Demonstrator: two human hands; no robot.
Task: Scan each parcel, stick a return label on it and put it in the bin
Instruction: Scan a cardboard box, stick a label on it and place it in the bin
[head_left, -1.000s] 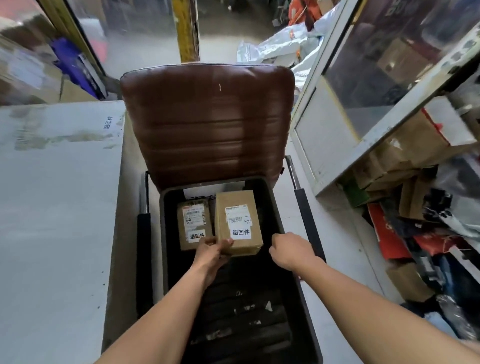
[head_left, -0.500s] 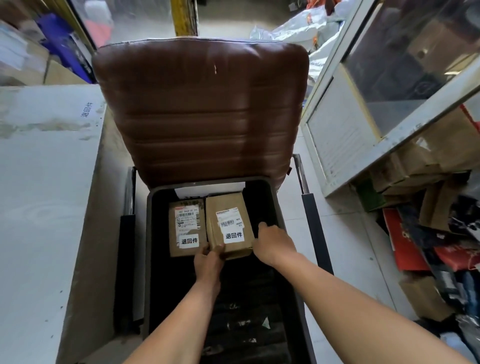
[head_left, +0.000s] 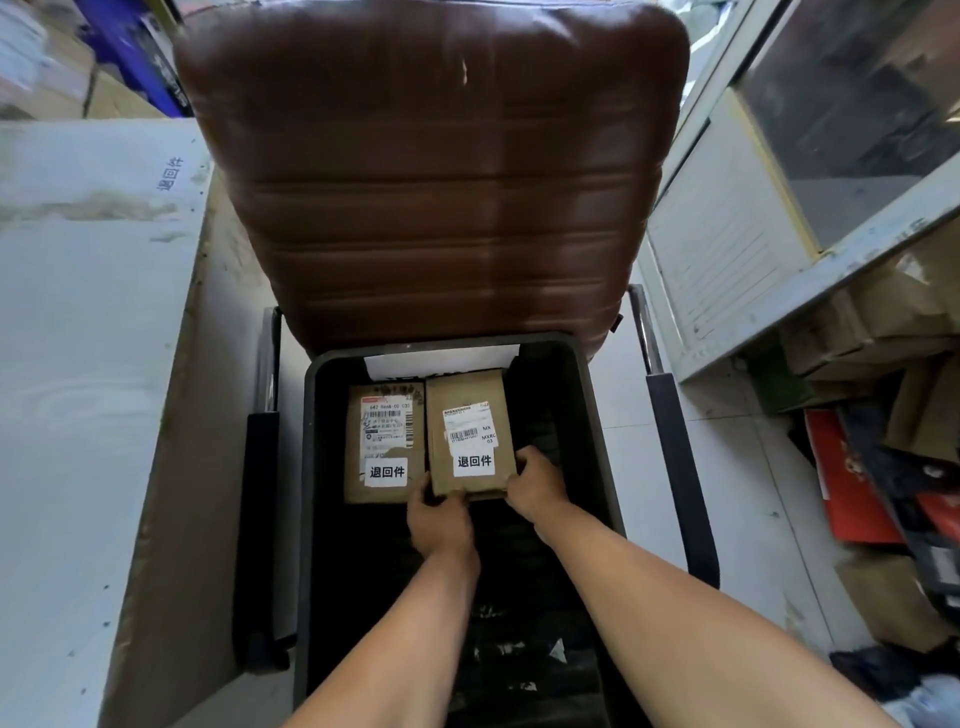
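Both hands are now closing on the right-hand cardboard parcel (head_left: 470, 434) and pushing it deeper into the black bin (head_left: 592, 415), snug beside the first parcel (head_left: 384, 441); a second ago the right hand (head_left: 535, 486) was hanging clear of it. The left hand (head_left: 439, 519) is pinching the near edge, fingers curled. That parcel is nearly binned. I am counting two parcels, each wearing one white return label, in one bin on a brown chair (head_left: 431, 171)

black bin (head_left: 589, 415) on chair | two labelled parcels (head_left: 382, 441) (head_left: 470, 415) side by side inside
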